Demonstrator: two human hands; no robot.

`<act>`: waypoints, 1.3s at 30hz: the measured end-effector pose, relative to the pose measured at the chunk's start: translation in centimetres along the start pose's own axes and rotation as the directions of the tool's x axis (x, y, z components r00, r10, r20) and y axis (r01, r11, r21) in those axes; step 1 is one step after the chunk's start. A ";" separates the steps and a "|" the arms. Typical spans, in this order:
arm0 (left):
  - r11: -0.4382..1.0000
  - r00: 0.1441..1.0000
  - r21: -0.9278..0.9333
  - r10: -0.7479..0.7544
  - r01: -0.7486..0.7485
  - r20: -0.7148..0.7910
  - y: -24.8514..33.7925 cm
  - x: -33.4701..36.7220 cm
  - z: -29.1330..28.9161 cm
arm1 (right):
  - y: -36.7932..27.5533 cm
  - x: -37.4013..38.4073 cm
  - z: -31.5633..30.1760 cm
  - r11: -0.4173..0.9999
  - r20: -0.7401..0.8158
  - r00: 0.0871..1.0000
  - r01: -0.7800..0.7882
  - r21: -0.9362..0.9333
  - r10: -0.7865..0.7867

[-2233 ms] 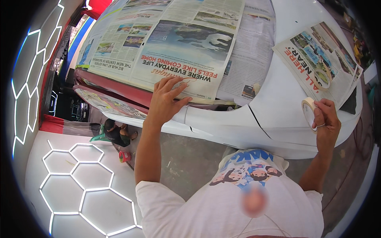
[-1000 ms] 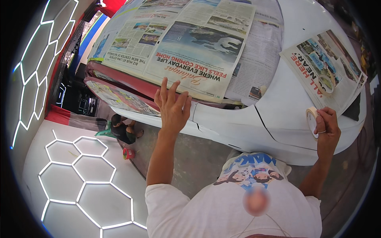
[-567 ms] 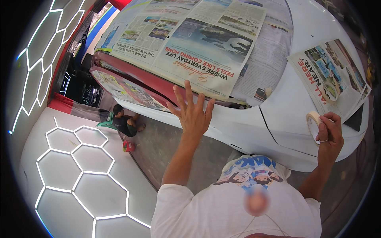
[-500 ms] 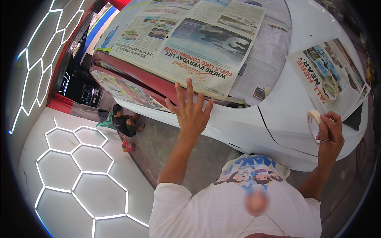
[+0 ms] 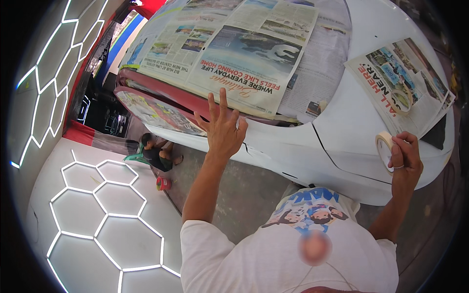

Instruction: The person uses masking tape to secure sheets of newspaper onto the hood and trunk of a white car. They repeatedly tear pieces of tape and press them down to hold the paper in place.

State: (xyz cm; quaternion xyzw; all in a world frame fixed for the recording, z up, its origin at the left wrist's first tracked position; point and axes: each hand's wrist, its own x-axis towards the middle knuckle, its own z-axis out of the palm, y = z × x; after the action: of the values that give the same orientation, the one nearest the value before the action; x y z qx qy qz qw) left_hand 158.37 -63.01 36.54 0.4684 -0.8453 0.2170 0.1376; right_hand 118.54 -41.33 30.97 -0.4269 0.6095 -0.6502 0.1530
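Observation:
My left hand point(image 5: 223, 128) is open, its index and middle fingers stretched toward the lower edge of a newspaper sheet point(image 5: 254, 63) over the car's window. Its other fingers are partly bent. Fingertips overlap the paper's border beside the dark red window trim point(image 5: 183, 103); whether they press on it I cannot tell. My right hand point(image 5: 408, 155) grips a roll of cream masking tape point(image 5: 379, 150) between thumb and fingers, held over the white car body point(image 5: 337, 141). No tape strip shows stretched from the roll.
On the car's white panel at right lies a folded newspaper point(image 5: 376, 88) with another tape roll point(image 5: 401, 103) on top. At far left a person point(image 5: 157, 152) sits low beside the car, near a red bucket point(image 5: 163, 183). Hexagonal light strips point(image 5: 128, 215) line the left wall.
My left hand has drawn slightly left and back from the paper, with its ring and little fingers bending more. My right hand keeps its hold on the tape roll. The whole view has shifted a little.

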 end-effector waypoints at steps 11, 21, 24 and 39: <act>0.976 0.995 -0.213 -0.016 0.036 0.095 5.2 -3.0 0.3 | -0.6 -1.4 -0.9 0.998 0.000 1.000 0.007 0.064 -0.007; 0.673 0.835 -0.712 -0.497 0.200 -0.235 6.3 -7.3 0.0 | -1.6 -2.8 -1.9 0.992 -0.041 0.996 -0.069 0.106 0.073; 0.658 0.818 -0.724 -0.523 0.210 -0.239 8.0 -8.3 0.8 | -2.1 -2.8 -1.5 0.986 -0.034 0.991 -0.127 0.110 0.131; 0.900 0.943 -0.299 0.332 -0.318 -0.003 1.0 8.5 3.4 | -3.6 -1.9 1.7 0.954 0.140 0.972 -0.213 0.210 0.186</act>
State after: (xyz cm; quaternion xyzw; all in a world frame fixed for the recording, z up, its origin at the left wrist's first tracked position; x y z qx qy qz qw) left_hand 152.95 -70.45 37.10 0.3000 -0.9375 0.0968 0.1476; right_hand 122.08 -40.37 33.38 -0.3813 0.5624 -0.6692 0.3010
